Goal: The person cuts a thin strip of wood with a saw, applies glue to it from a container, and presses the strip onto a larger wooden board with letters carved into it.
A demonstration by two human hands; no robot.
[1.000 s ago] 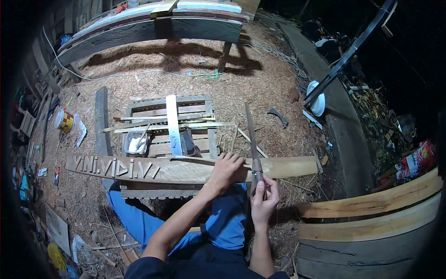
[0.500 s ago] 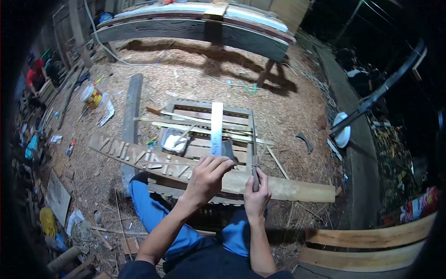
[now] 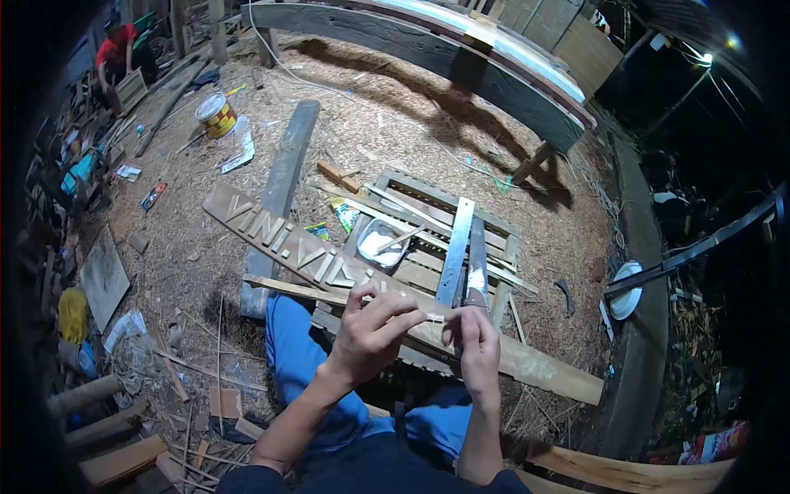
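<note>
My left hand (image 3: 374, 333) is closed, with a thin wooden strip (image 3: 288, 288) running through its fingers and out to the left. The strip's pale right end shows between my two hands. My right hand (image 3: 476, 346) is closed round the handle of a large broad-bladed knife (image 3: 477, 259), the blade pointing away from me. Below my hands lies a long wooden board (image 3: 543, 372) with raised wooden letters (image 3: 284, 239) on its left part. It rests across a slatted pallet (image 3: 444, 198). A metal ruler (image 3: 457, 251) lies beside the blade.
A plastic tub of white paste (image 3: 383, 244) with a stick stands on the pallet. A dark plank (image 3: 288, 165) lies to the left, near a paint bucket (image 3: 216, 115). A workbench (image 3: 362, 33) stands behind. A person in red (image 3: 115, 53) is at far left.
My view has turned, so the scene sits lower and further right. The knife blade has turned from edge-on to showing its flat side. The strip now extends left from my left hand.
</note>
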